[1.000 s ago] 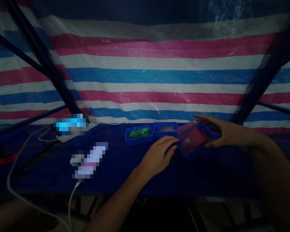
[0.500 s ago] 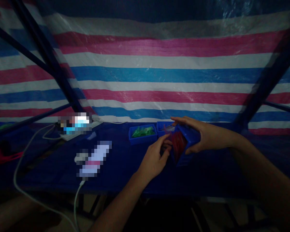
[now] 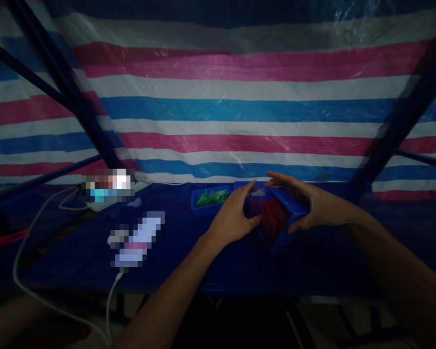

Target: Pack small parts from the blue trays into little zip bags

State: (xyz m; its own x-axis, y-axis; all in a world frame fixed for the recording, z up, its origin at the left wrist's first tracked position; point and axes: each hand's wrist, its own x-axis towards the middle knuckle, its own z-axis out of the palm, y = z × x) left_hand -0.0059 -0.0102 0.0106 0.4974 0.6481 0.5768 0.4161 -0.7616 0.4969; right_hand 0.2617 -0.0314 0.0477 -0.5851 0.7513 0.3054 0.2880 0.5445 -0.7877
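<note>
My right hand [image 3: 318,203] grips a small blue plastic bin [image 3: 294,208] from its right side, thumb at the front and fingers over the back. The bin is tilted, with its opening facing left. Dark red pieces [image 3: 274,219] fill it, too dim to name. At that opening is my left hand [image 3: 234,216], its thumb and fingers spread apart and nothing visible between them. A second blue bin [image 3: 202,210] holds green plastic-looking pieces [image 3: 213,197] just left of my left hand. Partly hidden behind my hands, another blue bin [image 3: 240,184] contains pale pieces.
The dark blue table [image 3: 189,261] carries a blurred-out phone [image 3: 140,242] with a white cable [image 3: 111,295]. A white power strip [image 3: 107,201] lies at the back left. Striped sheeting [image 3: 232,111] hangs behind, between blue metal posts. Another person's arm [image 3: 14,315] shows at lower left.
My left hand has uncurled, its thumb and fingers now wide apart by the bin's opening. The right hand and tilted bin have shifted slightly right.
</note>
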